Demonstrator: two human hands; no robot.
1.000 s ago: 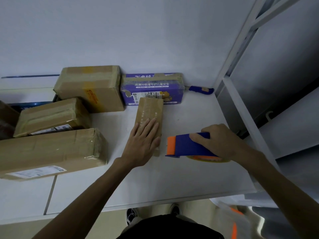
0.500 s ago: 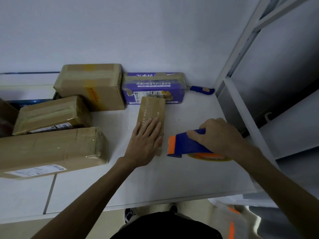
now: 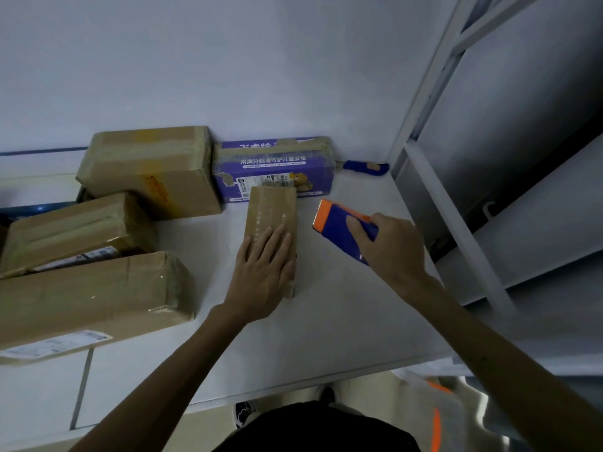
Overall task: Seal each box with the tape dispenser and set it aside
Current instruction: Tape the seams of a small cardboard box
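Head view caught us partway: our left hand [image 3: 264, 272] lay flat, fingers straight, on the small box [image 3: 272, 216] near the table's [image 3: 326, 337] back edge, our right hand [image 3: 388, 252] gripped the tape dispenser [image 3: 337, 223] just beside it, and we judged this box not yet sealed, with taped boxes [image 3: 91, 298] toward the left edge.

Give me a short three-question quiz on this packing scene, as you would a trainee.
1. Which grip holds the blue-and-orange tape dispenser?
2. True or false: the left grip lies flat on the small brown box.
3. What lies by the wall, right of the purple box? A) a blue-handled tool B) a cup C) a ball of string

Key: 1 the right grip; 2 true; 3 A.
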